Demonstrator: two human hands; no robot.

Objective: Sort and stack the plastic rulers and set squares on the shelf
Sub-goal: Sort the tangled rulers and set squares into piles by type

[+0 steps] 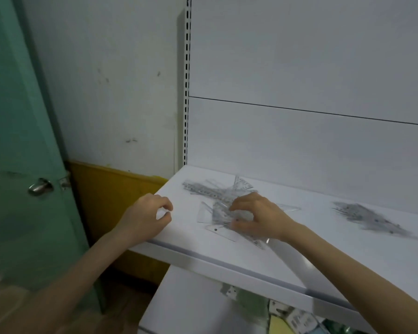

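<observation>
Mid-sort, our right hand (256, 215) grips the jumbled clear plastic ruler pile (217, 214), left hand (147, 213) loosely curled, empty, at nine o'clock; next, we single out one piece.

Right hand (258, 215) grips a jumbled pile (217, 213) of clear rulers and set squares on the shelf (299, 261). Left hand (145, 213) rests, loosely curled, at its left edge. A second pile (369, 219) lies well to the right.

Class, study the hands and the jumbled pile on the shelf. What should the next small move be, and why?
Probably lift one piece clear of the pile. The right hand curls onto its tangled pieces, the left hand rests empty beside it, and a second heap lies apart to the right, so separating pieces one by one seems the way to start sorting.
</observation>
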